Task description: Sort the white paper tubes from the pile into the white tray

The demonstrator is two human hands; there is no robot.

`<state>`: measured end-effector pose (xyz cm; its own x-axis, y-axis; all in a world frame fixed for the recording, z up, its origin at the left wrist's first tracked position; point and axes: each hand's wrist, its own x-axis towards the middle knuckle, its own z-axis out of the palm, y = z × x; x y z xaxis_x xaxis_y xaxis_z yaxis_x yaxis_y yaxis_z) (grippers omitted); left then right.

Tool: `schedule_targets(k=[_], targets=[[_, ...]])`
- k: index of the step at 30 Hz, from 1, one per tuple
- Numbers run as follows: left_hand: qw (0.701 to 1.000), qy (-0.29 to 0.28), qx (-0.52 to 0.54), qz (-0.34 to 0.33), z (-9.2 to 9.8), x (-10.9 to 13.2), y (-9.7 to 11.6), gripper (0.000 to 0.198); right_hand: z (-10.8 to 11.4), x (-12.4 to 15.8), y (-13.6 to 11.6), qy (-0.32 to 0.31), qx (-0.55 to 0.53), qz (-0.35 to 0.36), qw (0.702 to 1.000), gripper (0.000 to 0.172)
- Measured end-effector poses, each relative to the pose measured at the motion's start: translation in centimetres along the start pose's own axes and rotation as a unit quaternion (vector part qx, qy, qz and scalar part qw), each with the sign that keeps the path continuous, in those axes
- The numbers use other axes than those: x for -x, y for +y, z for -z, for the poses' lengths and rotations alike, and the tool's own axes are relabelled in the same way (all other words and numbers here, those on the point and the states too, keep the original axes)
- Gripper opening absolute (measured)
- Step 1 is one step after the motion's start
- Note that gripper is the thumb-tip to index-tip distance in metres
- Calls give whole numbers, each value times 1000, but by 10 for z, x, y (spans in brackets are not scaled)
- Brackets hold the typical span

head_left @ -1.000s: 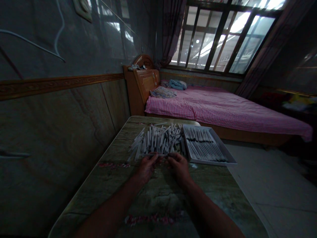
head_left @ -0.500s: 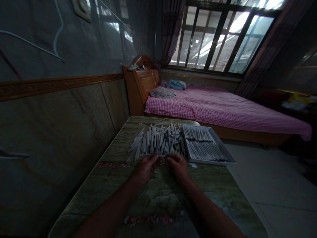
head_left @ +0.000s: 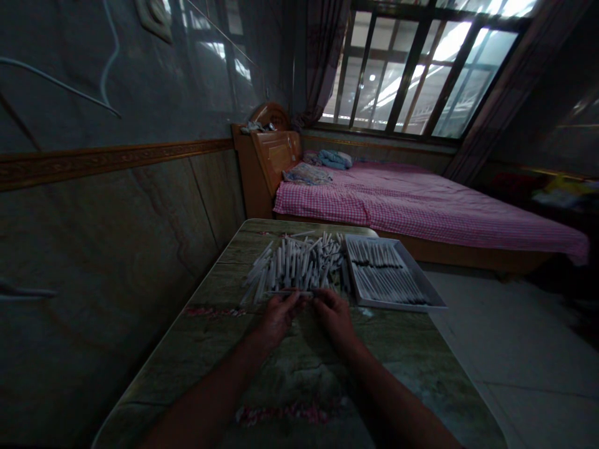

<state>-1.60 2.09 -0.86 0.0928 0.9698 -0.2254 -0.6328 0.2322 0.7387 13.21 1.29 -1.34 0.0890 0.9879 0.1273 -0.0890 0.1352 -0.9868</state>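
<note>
Bare arms angled inward — left forearm [head_left: 210, 390] rising from 7 o'clock, right forearm [head_left: 388, 386] from 5 o'clock. Left hand [head_left: 279, 318] and right hand [head_left: 334, 318] close together near the centre, backs upward, fingers curled — fingertips turned toward each other, almost meeting.
</note>
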Motion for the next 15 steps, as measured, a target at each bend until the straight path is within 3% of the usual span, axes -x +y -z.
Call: schedule_targets(k=[4, 10, 15], targets=[[1000, -2, 2, 8, 1, -2, 0, 24, 0, -1, 0, 23, -48, -50, 997, 24], [1000, 0, -9, 4, 1, 1, 0, 20, 4, -3, -1, 71, -32, -38, 996, 22], [1000, 8, -1, 7, 0, 1, 0, 22, 1, -1, 1, 60, -47, -80, 994, 27]])
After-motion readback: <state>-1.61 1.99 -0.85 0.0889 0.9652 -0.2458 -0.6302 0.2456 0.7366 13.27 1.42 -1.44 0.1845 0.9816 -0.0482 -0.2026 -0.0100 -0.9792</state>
